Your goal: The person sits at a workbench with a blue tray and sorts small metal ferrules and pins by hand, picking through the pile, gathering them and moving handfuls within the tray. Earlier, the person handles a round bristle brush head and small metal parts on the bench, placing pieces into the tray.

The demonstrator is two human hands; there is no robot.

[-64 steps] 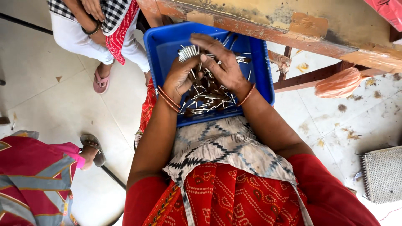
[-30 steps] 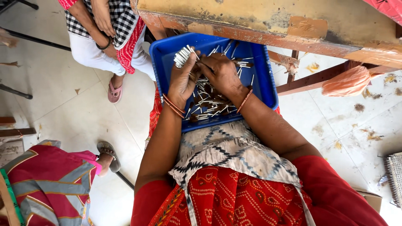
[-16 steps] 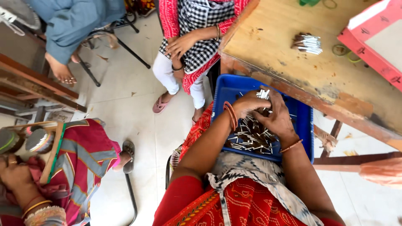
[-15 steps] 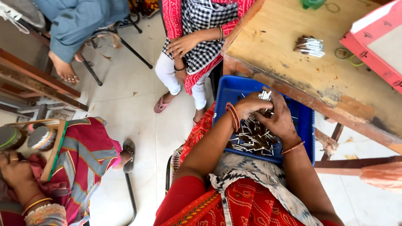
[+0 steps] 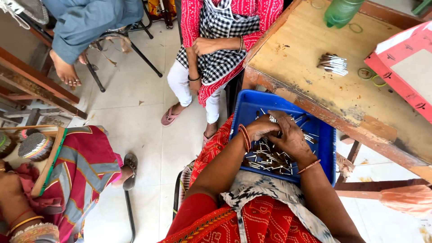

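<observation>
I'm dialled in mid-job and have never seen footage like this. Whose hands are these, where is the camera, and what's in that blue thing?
There is no machine here. The one view comes from a camera worn on a person's head, looking down over their lap, so the two arms reaching up from the bottom are that person's own.

The left hand and the right hand are both down in a blue plastic tray resting on the lap. The tray holds a loose pile of small metal-tipped sticks. The fingers are curled among them; what each hand actually grips I cannot tell.

Just beyond is a worn wooden table with a small bundle of the same sticks, some rubber bands, a green bottle and a red box. Other people sit nearby; their hands are not the wearer's.
</observation>
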